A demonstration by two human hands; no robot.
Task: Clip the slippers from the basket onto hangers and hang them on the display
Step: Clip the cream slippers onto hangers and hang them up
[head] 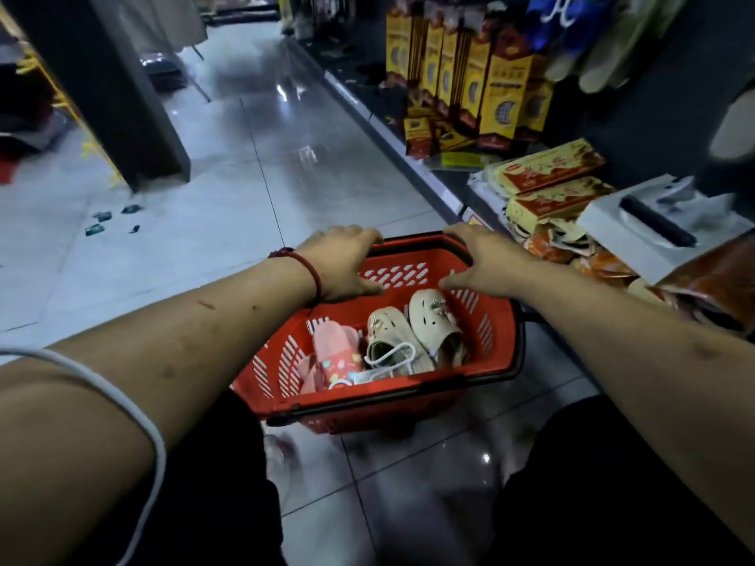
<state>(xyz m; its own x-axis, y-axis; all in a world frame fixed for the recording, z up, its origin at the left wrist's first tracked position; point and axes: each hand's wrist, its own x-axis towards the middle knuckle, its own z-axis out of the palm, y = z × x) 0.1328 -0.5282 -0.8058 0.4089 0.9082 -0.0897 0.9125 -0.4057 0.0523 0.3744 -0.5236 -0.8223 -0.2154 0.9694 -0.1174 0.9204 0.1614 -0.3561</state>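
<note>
A red plastic basket [286,361] with black handles stands on the tiled floor between my knees. Inside it lie a pair of pink slippers [337,355] on the left and a pair of beige clog slippers [433,320] on the right, with a white hanger [390,358] resting on one clog. My left hand [341,265] grips the basket's far rim at the left, fingers curled over the edge. My right hand [484,263] grips the same far rim at the right. Slippers [572,30] hang on the display at the top right.
A low shelf runs along the right, with yellow and brown boxed goods [470,75], flat red packets [551,173] and a white box [662,222]. A dark pillar [110,87] stands at the left. Small dark scraps [110,218] lie on the glossy floor.
</note>
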